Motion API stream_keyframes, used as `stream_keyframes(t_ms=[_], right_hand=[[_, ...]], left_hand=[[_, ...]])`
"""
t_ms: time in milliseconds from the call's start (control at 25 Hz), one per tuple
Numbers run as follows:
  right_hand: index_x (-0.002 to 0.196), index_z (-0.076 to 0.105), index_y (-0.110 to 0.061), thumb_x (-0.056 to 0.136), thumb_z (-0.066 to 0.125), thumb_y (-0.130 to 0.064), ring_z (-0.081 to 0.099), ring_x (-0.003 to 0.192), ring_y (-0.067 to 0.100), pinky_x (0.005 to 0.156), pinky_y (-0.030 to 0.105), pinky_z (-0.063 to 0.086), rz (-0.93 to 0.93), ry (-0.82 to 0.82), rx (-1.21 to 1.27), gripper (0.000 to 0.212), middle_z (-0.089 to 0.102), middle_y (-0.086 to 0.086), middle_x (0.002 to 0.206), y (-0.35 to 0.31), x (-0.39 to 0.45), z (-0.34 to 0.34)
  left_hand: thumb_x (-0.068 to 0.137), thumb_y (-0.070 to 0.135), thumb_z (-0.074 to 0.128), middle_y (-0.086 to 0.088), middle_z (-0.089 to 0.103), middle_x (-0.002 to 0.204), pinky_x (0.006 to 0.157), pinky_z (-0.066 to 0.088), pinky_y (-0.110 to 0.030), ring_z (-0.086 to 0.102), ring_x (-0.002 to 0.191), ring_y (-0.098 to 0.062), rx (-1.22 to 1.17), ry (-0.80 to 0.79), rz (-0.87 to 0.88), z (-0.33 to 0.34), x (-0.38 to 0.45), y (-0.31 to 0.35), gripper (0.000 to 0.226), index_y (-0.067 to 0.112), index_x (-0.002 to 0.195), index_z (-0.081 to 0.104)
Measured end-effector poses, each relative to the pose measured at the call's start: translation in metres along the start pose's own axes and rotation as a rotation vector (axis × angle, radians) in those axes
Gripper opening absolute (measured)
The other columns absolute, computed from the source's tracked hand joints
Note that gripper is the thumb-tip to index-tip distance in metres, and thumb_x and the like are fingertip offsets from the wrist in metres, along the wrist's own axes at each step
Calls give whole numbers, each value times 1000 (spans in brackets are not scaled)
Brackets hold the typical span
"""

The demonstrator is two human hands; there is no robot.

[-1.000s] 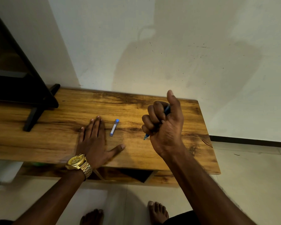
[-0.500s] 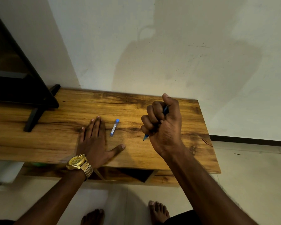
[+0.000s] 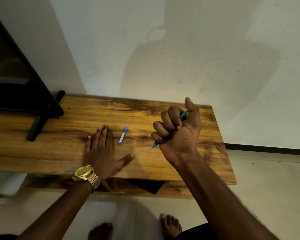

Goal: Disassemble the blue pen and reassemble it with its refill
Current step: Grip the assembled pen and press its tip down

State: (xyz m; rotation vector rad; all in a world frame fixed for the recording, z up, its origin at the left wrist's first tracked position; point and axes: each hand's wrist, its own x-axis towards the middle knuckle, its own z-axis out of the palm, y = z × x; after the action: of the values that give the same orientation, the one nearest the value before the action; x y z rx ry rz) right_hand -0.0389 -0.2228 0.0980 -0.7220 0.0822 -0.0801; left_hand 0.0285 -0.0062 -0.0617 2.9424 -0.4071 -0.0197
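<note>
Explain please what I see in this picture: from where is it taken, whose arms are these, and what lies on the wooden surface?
There is no machine here. A person wears a camera on the head, so the picture looks forward and down at their own two arms. The left hand, with a gold watch on its wrist, lies flat with straight fingers on the wooden table. Beside it, not touching it, lies a small clear tube with a blue cap. The right hand is raised in a fist around the blue pen, point downward.
</note>
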Motion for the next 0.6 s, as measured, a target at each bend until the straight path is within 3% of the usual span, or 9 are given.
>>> stream_keyframes(t_ms=[160, 360, 480, 600], right_hand=[[57, 23, -23, 108, 36, -50, 11, 47, 12, 49, 25, 10, -5, 12, 105, 59, 16, -5, 54, -1, 0, -2], [58, 25, -23, 105, 27, -70, 14, 48, 11, 49, 26, 14, 12, -77, 377, 66, 18, -7, 54, -7, -1, -8], [60, 26, -24, 105, 23, -60, 15, 48, 10, 48, 25, 14, -8, -105, 424, 58, 18, -8, 55, -7, -2, -8], [60, 27, -24, 96, 37, -51, 15, 48, 10, 48, 25, 14, -23, -123, 430, 47, 18, -8, 55, -7, -3, -5]], left_hand=[[65, 112, 16, -4, -7, 181, 134, 7, -56, -3, 168, -25, 2, -10, -1, -1, 0, 0, 144, 15, 171, 0], [65, 110, 15, -3, -6, 181, 134, 8, -55, -1, 168, -24, 13, -3, -1, -1, -1, 0, 144, 14, 171, 2], [65, 110, 15, -2, -7, 181, 134, 7, -55, -3, 168, -23, 0, -3, 0, -1, -1, 0, 143, 15, 171, 0], [66, 110, 16, -2, -8, 181, 134, 7, -55, -3, 168, -23, 3, -11, -1, -1, -1, 0, 143, 15, 171, -2]])
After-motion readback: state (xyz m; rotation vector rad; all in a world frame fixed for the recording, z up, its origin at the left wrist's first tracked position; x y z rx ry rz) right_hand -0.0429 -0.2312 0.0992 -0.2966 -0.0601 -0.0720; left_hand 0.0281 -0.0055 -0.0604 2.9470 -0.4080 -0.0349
